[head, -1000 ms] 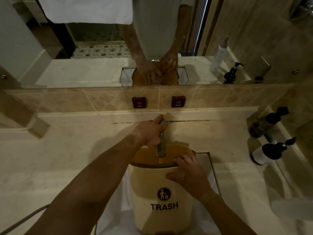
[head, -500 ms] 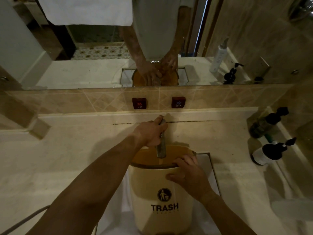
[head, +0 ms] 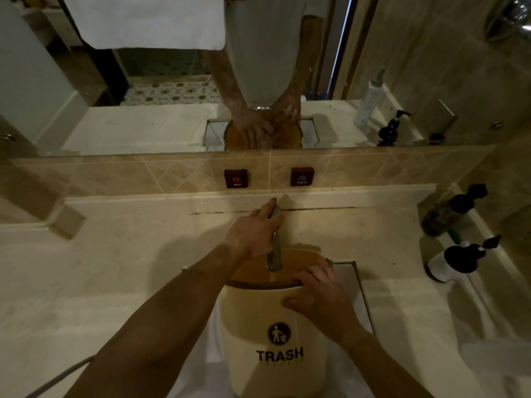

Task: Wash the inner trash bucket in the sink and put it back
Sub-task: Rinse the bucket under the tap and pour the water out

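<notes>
Bucket [head: 275, 334]: we see it upright in the sink [head: 357, 285], at 6 o'clock from the tap [head: 274, 248].
Left hand [head: 254, 229]: fingers wrap the tap.
Right hand [head: 321, 300]: nearer, fingers hooked over the rim.

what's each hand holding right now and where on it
The left hand grips the metal faucet near its top. The right hand holds the trash bucket at its rim, fingers over the edge and thumb on the outer wall.
</notes>
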The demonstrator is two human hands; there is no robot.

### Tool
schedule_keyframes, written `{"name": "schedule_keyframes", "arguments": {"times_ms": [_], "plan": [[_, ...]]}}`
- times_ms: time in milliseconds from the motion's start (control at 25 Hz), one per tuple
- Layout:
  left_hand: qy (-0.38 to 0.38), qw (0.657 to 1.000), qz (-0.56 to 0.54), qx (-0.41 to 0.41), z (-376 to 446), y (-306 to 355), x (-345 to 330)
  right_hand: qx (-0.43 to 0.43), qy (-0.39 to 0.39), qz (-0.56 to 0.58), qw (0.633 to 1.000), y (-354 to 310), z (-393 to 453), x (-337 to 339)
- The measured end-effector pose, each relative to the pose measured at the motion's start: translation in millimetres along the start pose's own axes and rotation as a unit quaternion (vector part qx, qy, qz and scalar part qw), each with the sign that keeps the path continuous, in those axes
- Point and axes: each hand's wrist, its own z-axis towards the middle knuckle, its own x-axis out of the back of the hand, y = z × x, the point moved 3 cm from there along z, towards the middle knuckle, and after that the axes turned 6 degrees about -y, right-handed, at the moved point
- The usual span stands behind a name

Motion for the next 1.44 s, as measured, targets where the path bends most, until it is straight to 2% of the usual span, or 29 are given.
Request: {"name": "schedule_keyframes", "arguments": {"times_ms": [160, 280, 360, 440, 480, 520, 600, 640, 680, 720, 840, 1000, 1120, 1200, 1240, 1400, 1440], "plan": [[0.022, 1.0, 0.005, 0.005, -9, 3, -22, -0.002, -0.023, 0.002, 1.0, 1, 1, 0], [0.038, 0.999, -0.038, 0.01, -11, 6, -22, -0.016, -0.064, -0.007, 0.998, 1, 2, 2], [0.034, 0.995, -0.095, 0.002, -19, 1, -23, -0.011, -0.09, -0.005, 0.996, 3, 0, 3], [0.077, 0.971, -0.223, 0.035, -36, -14, -28, -0.04, -0.051, 0.071, 0.995, 4, -2, 11], [0.13, 0.937, -0.315, 0.081, -48, -26, -37, -0.088, -0.009, 0.139, 0.986, 11, -2, 14], [0.183, 0.877, -0.418, 0.15, -62, -39, -48, -0.155, 0.024, 0.222, 0.962, 20, 0, 18], [0.23, 0.722, -0.587, 0.288, -91, -54, -78, -0.268, 0.054, 0.373, 0.887, 38, 7, 15], [0.219, 0.661, -0.639, 0.326, -102, -53, -93, -0.302, 0.039, 0.409, 0.86, 46, 12, 10], [0.193, 0.623, -0.68, 0.336, -109, -46, -105, -0.317, 0.024, 0.442, 0.839, 51, 14, 4], [0.166, 0.606, -0.707, 0.326, -114, -36, -113, -0.32, 0.007, 0.473, 0.821, 54, 15, -3], [0.14, 0.584, -0.739, 0.305, -118, -13, -113, -0.308, -0.024, 0.548, 0.777, 63, 17, -30], [0.185, 0.561, -0.767, 0.251, -104, -10, -111, -0.283, 0.002, 0.572, 0.77, 85, 19, -54], [0.211, 0.548, -0.757, 0.286, -98, -7, -115, -0.252, 0.048, 0.592, 0.764, 73, 24, -48], [0.23, 0.547, -0.741, 0.315, -92, -9, -111, -0.268, 0.09, 0.61, 0.741, 68, 26, -43], [0.227, 0.567, -0.723, 0.323, -88, -12, -105, -0.283, 0.104, 0.625, 0.72, 67, 24, -43], [0.198, 0.711, -0.591, 0.326, -89, -19, -49, -0.301, 0.103, 0.705, 0.634, 55, 16, -54], [0.189, 0.737, -0.564, 0.319, -91, -17, -37, -0.306, 0.103, 0.72, 0.614, 51, 12, -59]]}}
